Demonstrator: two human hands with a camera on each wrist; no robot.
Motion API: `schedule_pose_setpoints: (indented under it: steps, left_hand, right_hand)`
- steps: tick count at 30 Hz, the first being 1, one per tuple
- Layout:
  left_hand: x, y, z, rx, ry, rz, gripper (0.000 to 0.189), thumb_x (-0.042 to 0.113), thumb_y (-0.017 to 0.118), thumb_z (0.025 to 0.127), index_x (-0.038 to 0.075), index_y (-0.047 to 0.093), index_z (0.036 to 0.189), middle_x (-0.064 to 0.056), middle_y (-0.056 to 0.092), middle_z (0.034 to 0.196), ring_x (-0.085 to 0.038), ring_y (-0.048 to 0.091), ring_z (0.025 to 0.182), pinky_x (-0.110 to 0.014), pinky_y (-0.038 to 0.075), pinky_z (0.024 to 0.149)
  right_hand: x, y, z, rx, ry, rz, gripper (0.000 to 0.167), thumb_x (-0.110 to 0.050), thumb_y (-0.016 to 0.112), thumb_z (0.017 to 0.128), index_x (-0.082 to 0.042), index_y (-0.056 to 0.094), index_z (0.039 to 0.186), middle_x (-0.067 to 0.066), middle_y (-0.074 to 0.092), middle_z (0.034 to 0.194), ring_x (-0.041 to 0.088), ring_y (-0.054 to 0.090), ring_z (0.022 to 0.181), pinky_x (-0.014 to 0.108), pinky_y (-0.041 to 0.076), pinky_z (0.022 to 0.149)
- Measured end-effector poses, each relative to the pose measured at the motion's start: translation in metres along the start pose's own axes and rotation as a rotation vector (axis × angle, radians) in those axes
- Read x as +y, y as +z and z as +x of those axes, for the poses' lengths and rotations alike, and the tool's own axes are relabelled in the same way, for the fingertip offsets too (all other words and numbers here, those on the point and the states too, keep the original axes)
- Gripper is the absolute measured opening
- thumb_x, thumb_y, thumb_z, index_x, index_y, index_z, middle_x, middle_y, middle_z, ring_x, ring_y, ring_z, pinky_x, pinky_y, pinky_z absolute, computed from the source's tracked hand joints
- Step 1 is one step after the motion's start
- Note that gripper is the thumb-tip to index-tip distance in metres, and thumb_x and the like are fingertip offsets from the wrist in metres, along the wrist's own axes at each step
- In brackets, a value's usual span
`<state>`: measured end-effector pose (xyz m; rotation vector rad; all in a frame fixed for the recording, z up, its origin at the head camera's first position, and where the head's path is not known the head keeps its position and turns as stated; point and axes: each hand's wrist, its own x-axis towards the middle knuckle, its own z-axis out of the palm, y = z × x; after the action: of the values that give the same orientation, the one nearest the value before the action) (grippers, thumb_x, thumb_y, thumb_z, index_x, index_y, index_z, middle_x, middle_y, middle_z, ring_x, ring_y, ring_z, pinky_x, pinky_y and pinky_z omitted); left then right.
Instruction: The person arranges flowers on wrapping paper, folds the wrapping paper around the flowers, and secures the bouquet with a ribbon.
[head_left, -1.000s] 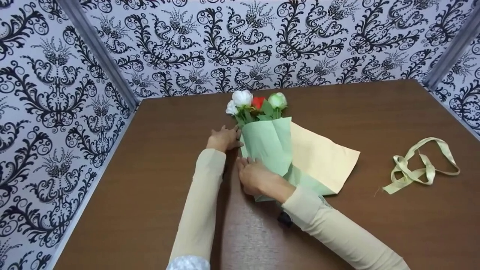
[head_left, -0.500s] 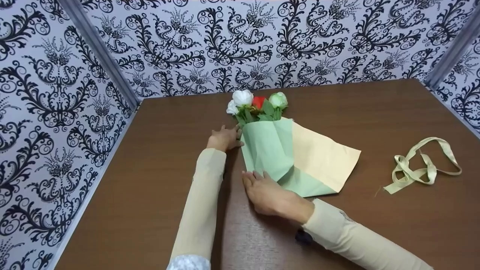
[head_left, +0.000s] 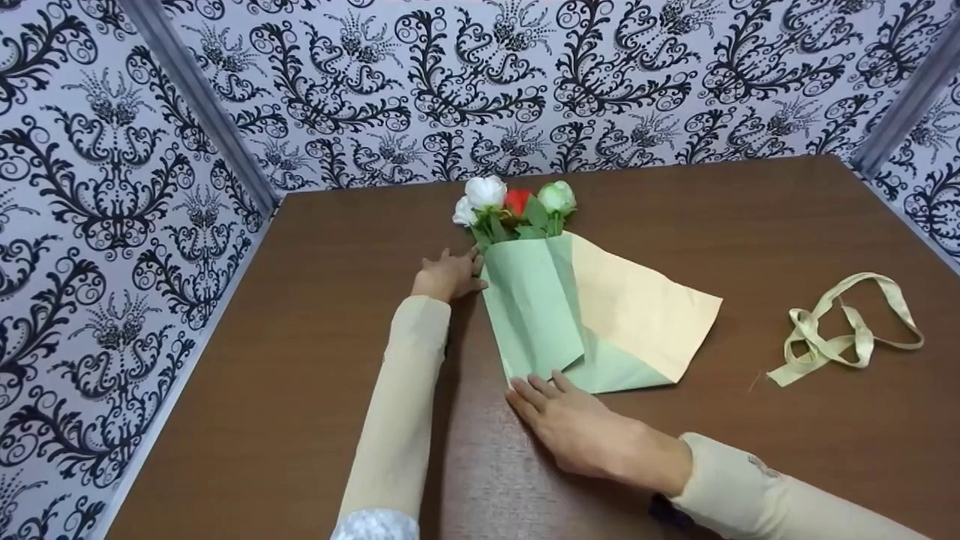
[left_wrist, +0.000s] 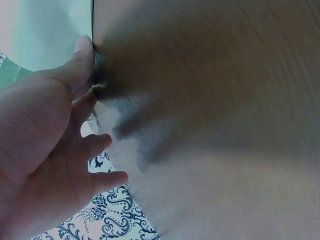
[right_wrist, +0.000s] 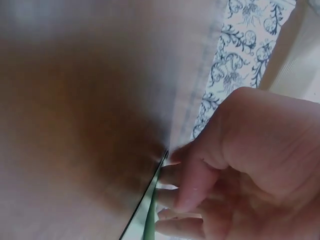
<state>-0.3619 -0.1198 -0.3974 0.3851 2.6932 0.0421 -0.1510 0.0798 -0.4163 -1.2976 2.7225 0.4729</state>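
Observation:
A bouquet of artificial flowers lies on the table. White flowers (head_left: 486, 193), a red flower (head_left: 518, 200) and a pale green flower (head_left: 556, 197) show above green wrapping paper (head_left: 529, 300). The paper's left part is folded over the stems, hiding them. My left hand (head_left: 448, 276) rests at the upper left edge of the paper; in the left wrist view its thumb (left_wrist: 82, 50) and index finger touch that edge, the other fingers spread. My right hand (head_left: 577, 431) lies at the paper's lower corner with straight fingers (head_left: 534, 391) touching the fold.
The paper's unfolded cream side (head_left: 637, 300) spreads to the right of the bouquet. A loose pale yellow ribbon (head_left: 829, 346) lies farther right on the brown table (head_left: 337, 360). Patterned walls (head_left: 480, 82) stand behind and to the left.
My right hand has slid down along the left fold to the paper's bottom corner, and the folded flap lies flatter and narrower. My left hand has stayed at the upper edge.

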Motion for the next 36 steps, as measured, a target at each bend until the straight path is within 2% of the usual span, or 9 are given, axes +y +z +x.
schedule_pose_setpoints:
  steps: [4,10,12,15,18,21,24,31,36]
  left_hand:
    - [0.001,-0.001,0.0,-0.001,-0.012,-0.038,0.072,0.043,0.047,0.105,0.017,0.013,0.162,-0.01,0.027,0.166,-0.04,0.01,0.156,-0.068,0.015,0.12]
    - [0.002,-0.004,-0.002,0.01,-0.006,-0.055,0.072,0.041,0.048,0.105,0.015,0.013,0.162,-0.009,0.025,0.167,-0.042,0.011,0.155,-0.069,0.017,0.119]
    - [0.002,-0.004,-0.004,0.007,-0.005,-0.066,0.072,0.041,0.048,0.105,0.016,0.012,0.162,-0.008,0.024,0.167,-0.042,0.011,0.155,-0.068,0.018,0.12]
    - [0.001,-0.005,-0.006,-0.012,-0.016,-0.091,0.076,0.044,0.049,0.104,0.018,0.009,0.163,-0.01,0.026,0.166,-0.04,0.01,0.156,-0.065,0.018,0.121]
    - [-0.002,-0.004,-0.007,-0.036,-0.038,-0.12,0.08,0.048,0.051,0.102,0.022,0.005,0.163,-0.014,0.022,0.167,-0.038,0.011,0.156,-0.062,0.02,0.122]
    - [-0.004,-0.003,-0.009,-0.048,-0.056,-0.133,0.086,0.054,0.054,0.099,0.026,0.004,0.163,-0.021,0.015,0.167,-0.04,0.017,0.154,-0.06,0.025,0.121]
    - [-0.005,-0.002,-0.01,-0.056,-0.059,-0.128,0.089,0.058,0.056,0.096,0.028,0.004,0.163,-0.024,0.011,0.167,-0.044,0.02,0.153,-0.06,0.027,0.12]
    - [0.0,-0.005,-0.009,-0.023,0.018,-0.041,0.082,0.053,0.058,0.097,0.022,0.016,0.162,-0.003,0.01,0.171,-0.042,0.005,0.156,-0.065,0.014,0.122]
    - [0.0,-0.005,-0.008,-0.024,0.015,-0.02,0.084,0.055,0.056,0.097,0.022,0.015,0.162,-0.001,0.009,0.171,-0.043,0.005,0.156,-0.065,0.012,0.122]
  right_hand:
    - [-0.004,0.002,-0.01,0.024,-0.025,-0.08,0.064,-0.026,0.066,0.091,-0.012,0.046,0.15,0.005,0.047,0.155,0.019,0.049,0.142,0.044,0.046,0.109]
    - [0.001,-0.004,-0.02,0.077,-0.07,0.071,0.058,-0.013,0.065,0.087,-0.008,0.054,0.144,0.007,0.056,0.148,0.022,0.055,0.135,0.047,0.049,0.106]
    - [0.003,-0.006,-0.019,0.159,-0.088,0.112,0.049,-0.009,0.063,0.087,-0.006,0.061,0.136,0.008,0.063,0.139,0.021,0.06,0.129,0.044,0.051,0.101]
    - [0.003,-0.005,-0.016,0.34,-0.131,0.133,0.038,-0.004,0.061,0.085,-0.004,0.068,0.122,0.008,0.07,0.125,0.021,0.066,0.118,0.04,0.054,0.096]
    - [0.003,-0.003,-0.009,0.436,-0.159,0.126,0.037,-0.004,0.061,0.086,-0.003,0.066,0.123,0.01,0.069,0.127,0.025,0.064,0.122,0.039,0.052,0.101]
    - [0.005,0.0,-0.002,0.37,-0.137,0.125,0.043,-0.005,0.06,0.09,-0.002,0.061,0.133,0.012,0.062,0.139,0.032,0.055,0.134,0.045,0.046,0.11]
    - [0.008,0.004,0.002,0.275,-0.092,0.117,0.047,-0.006,0.062,0.091,-0.005,0.058,0.137,0.01,0.06,0.143,0.032,0.054,0.136,0.048,0.043,0.112]
    - [0.015,-0.003,0.004,0.093,-0.057,0.232,0.058,-0.002,0.063,0.086,-0.007,0.053,0.143,0.009,0.057,0.147,0.034,0.056,0.134,0.056,0.038,0.114]
    - [0.015,-0.009,0.007,0.013,-0.063,0.286,0.063,-0.001,0.062,0.087,-0.008,0.047,0.148,0.011,0.054,0.149,0.038,0.053,0.136,0.059,0.038,0.114]
